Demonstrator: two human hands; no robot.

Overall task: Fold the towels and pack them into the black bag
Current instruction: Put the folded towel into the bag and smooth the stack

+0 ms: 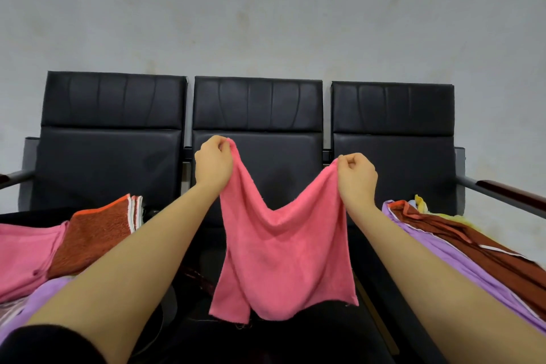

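Above the middle seat of the bench (257, 139), our left hand (213, 163) and right hand (358, 176) pinch the pink towel (283, 251) by its top corners; it sags limp, light, best held there.

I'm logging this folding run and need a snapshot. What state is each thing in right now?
Pink towel: unfolded, hanging in the air, sagging between both hands.
Left hand: pinching one top corner.
Right hand: pinching the other top corner.
Left pile: folded towels, stacked.
Right pile: unfolded towels, crumpled.
Chairs: middle seat bare where visible.
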